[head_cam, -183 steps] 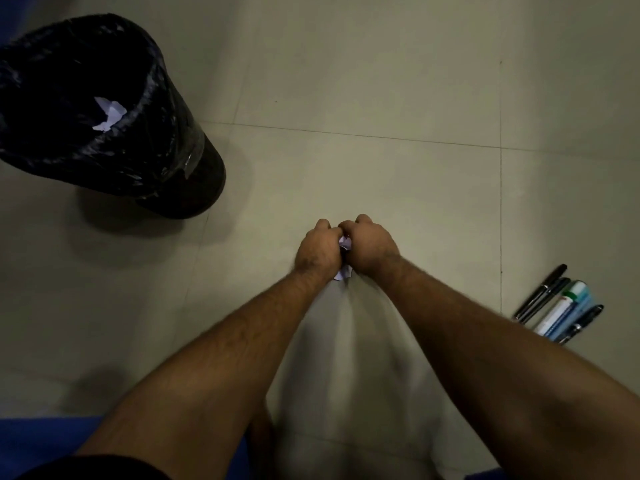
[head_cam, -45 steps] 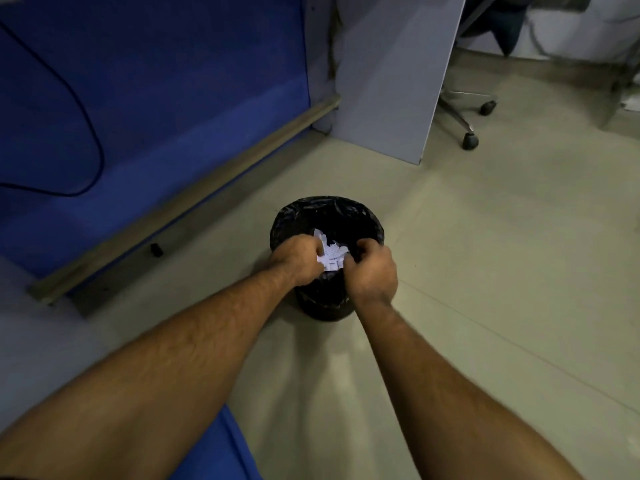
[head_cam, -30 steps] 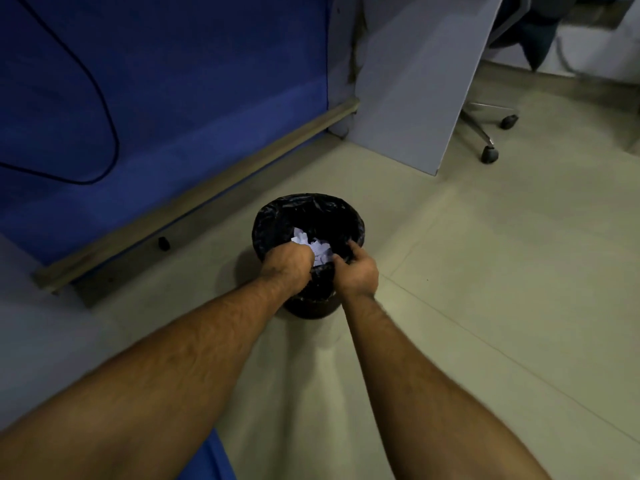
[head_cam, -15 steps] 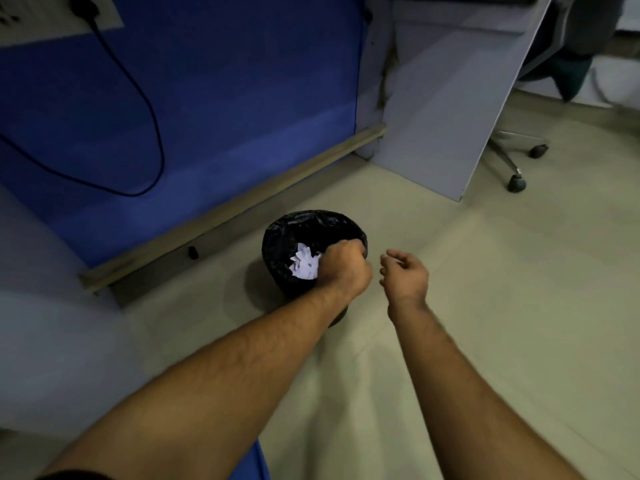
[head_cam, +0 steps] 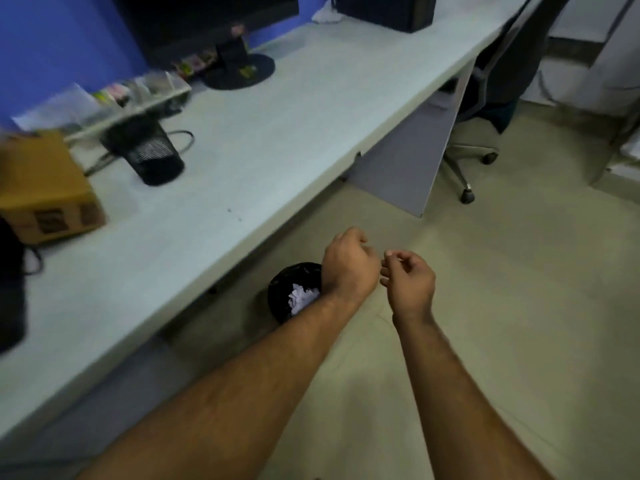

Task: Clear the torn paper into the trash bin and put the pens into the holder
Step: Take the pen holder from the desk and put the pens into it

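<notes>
The black-lined trash bin [head_cam: 280,284] stands on the floor by the desk's front edge, with torn white paper [head_cam: 302,295] lying inside it. My left hand [head_cam: 349,265] hovers above the bin's right rim, fingers curled in, nothing visible in it. Just to its right is my right hand [head_cam: 409,282], with loosely bent fingers apart and empty. A black mesh pen holder [head_cam: 149,154] stands on the desk at the back left and looks empty. No pens are in view.
The pale desk [head_cam: 277,133] runs across the left half. On it are a brown cardboard box [head_cam: 43,188], a monitor on a round base [head_cam: 239,70] and a clear tray [head_cam: 145,95]. An office chair [head_cam: 498,84] stands beyond the desk's side panel [head_cam: 405,161].
Both hands let the paper drop into the bin and rose away from it. My view lifted from the floor, so the desk top and pen holder now show.
</notes>
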The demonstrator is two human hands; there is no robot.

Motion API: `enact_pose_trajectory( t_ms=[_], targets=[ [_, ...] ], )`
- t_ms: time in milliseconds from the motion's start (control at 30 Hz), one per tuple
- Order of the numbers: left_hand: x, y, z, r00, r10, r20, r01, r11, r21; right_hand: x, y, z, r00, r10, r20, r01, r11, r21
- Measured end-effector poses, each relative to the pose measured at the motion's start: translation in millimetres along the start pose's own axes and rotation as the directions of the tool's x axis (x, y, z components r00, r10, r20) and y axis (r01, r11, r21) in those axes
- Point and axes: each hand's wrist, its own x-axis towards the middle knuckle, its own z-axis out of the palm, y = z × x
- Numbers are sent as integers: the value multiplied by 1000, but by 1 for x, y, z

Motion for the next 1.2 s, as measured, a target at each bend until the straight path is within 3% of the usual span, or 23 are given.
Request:
enact_pose_trajectory(
  t_ms=[200,400,567,700,800,967,1200],
  targets=[
    [12,15,-160,976,-188,-112,184,982,-48,-67,-146,87,964,12,267,33,986,-163],
    [42,-64,-248,928,-266,-259,273,962,-10,-98,-195,183,882,1,471,148,948,-280],
    [65,-131,-259,918,-238,-318,299,940,161,-92,-196,245,849,19,528,203,911,-359],
    [82,-166,-257,942,-267,-202,323,882,344,-81,-184,290,830,53,555,208,894,-396],
    [86,-179,-247,951,-237,-197,302,843,444,-70,-171,319,829,106,548,180,878,-443],
    [89,-185,-237,940,-206,-272,320,813,487,-66,-161,350,820,122,559,165,885,-436],
    [89,-182,-241,942,-222,-251,320,817,480,-59,-165,383,785,75,614,170,928,-331]
  ],
)
